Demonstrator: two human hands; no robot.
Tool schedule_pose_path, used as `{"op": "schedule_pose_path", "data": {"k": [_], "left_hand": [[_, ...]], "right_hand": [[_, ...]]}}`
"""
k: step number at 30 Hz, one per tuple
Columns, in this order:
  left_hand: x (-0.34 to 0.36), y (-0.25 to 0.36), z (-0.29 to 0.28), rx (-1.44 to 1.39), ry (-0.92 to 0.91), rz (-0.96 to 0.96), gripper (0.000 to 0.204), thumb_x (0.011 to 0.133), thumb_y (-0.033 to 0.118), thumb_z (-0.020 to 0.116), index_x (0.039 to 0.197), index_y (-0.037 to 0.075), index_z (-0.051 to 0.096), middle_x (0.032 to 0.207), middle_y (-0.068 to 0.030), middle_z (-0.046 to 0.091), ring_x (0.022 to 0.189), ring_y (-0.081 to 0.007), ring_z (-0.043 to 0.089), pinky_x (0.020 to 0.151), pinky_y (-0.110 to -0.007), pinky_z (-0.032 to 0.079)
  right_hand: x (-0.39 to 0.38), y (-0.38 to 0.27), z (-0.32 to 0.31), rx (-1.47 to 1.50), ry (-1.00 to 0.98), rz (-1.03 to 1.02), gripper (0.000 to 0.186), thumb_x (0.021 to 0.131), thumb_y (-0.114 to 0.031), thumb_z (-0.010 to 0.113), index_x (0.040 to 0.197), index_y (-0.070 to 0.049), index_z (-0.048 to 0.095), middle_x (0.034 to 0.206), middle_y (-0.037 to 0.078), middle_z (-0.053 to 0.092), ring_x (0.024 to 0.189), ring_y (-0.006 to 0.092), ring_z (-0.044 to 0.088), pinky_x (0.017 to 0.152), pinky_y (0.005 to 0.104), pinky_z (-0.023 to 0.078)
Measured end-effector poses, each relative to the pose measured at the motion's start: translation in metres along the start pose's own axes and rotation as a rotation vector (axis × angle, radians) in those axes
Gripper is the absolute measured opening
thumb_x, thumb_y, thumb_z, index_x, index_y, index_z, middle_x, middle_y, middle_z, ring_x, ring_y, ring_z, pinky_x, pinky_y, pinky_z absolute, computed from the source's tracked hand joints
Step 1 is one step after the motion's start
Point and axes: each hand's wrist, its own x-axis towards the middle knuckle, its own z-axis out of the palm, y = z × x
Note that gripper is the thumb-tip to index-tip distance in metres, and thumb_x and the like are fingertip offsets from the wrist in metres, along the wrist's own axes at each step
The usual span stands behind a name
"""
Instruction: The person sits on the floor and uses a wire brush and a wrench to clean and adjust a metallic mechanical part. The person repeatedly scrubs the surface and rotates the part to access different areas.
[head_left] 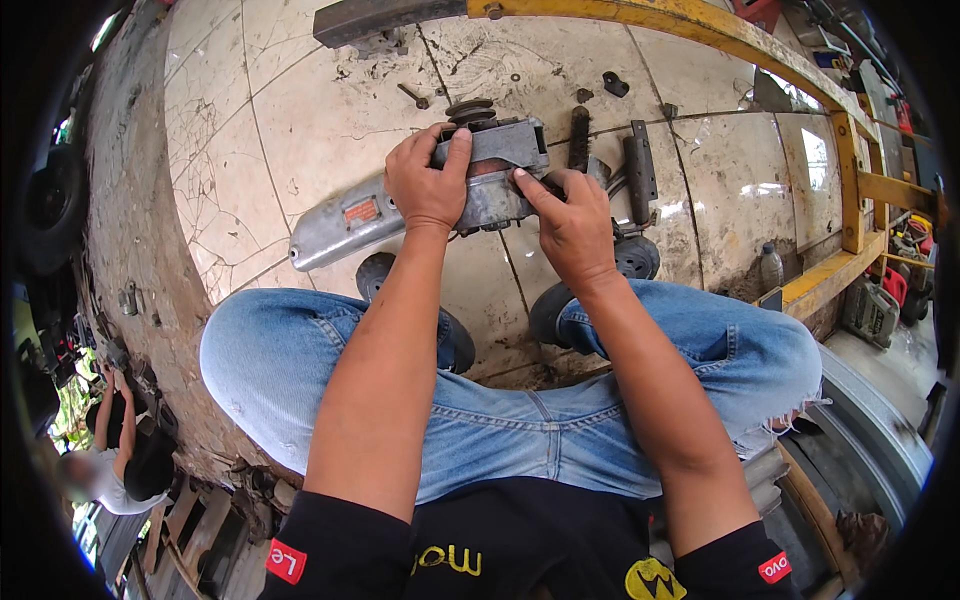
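Observation:
A long grey metal machine housing with a small orange label lies across the floor in front of my feet, its rounded end pointing left. My left hand is closed over its middle, thumb pressed on the top. On the housing's right part, my right hand has its thumb tip against the face near a reddish-brown strip, with its other fingers curled at the edge. A round, grooved dark metal part sticks out at the far side, just beyond my left hand. Some of the fingertips are hidden.
Right of the housing lie a dark toothed rod and a dark metal bar. Beyond it are a bolt and a small black bracket. A yellow metal frame borders the far right. Another person works at far left.

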Motion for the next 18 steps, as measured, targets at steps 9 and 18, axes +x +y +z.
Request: {"op": "schedule_pose_path", "data": {"k": [9,18], "left_hand": [[0.001,-0.007,0.0,-0.029,-0.028,-0.011,0.038,0.084,0.048,0.071,0.101,0.015,0.076,0.107,-0.0068,0.071,0.109,-0.0299,0.058,0.097,-0.042,0.043],[0.002,-0.004,0.0,-0.024,-0.004,0.004,0.038,0.083,0.047,0.071,0.101,0.014,0.076,0.106,-0.0074,0.071,0.109,-0.0297,0.058,0.096,-0.042,0.043]], "right_hand": [[0.012,-0.01,0.0,0.053,0.065,-0.079,0.042,0.08,-0.006,0.065,0.117,-0.024,0.071,0.09,0.003,0.06,0.081,0.0258,0.056,0.07,0.039,0.042],[0.006,-0.004,0.0,0.079,0.09,0.05,0.033,0.082,-0.008,0.067,0.114,-0.018,0.069,0.087,0.003,0.061,0.082,0.0255,0.058,0.071,0.0394,0.043]]}}
